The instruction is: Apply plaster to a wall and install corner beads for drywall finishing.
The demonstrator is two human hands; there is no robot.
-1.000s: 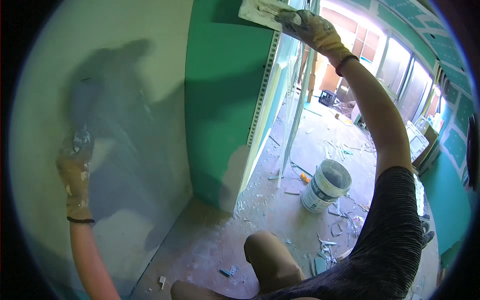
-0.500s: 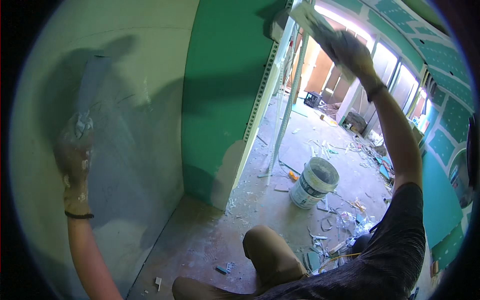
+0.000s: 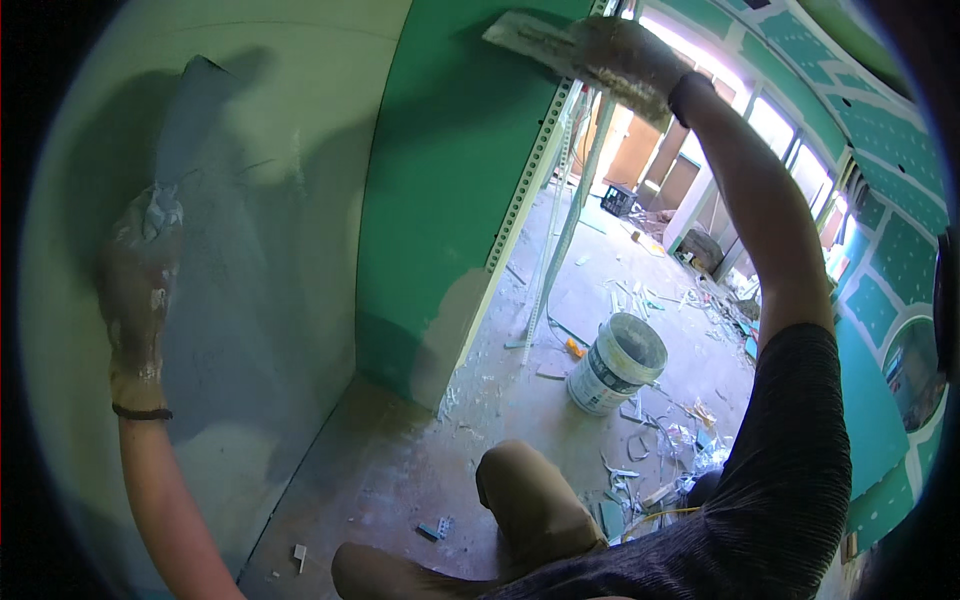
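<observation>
The person crouches close to the corner, and I can see both knees [image 3: 535,500] bent below the black sleeve [image 3: 785,440]. The right hand [image 3: 635,52], in a dirty glove with a dark cuff, is raised high with the arm bent, its fingers folded closely round the grip of a flat trowel [image 3: 528,40]. The trowel is up near the top edge of the green board [image 3: 455,170], tilted, its far end over the board and its near end reaching back under the wrist; whether the blade touches the surface I can't tell. Just beside it runs a perforated metal bead [image 3: 525,200], down the board's outer edge, and lower on that edge sits a pale smoothed patch [image 3: 450,330]. The left hand [image 3: 138,285], gloved too, is well apart from the right, close in front of the pale wall [image 3: 320,65], in shadow. Its fingers look bent inward, with a whitish lump [image 3: 161,212] at their upper end, but it is too dim to make out how far they close or what they have hold of. Out on the floor [image 3: 365,480], an open bucket [image 3: 598,385], pale with a dark band, stands upright, with a small orange thing [image 3: 574,347] near its left side. Scraps [image 3: 622,475] lie scattered nearer the sleeve, and a black crate [image 3: 619,200] sits farther back.
</observation>
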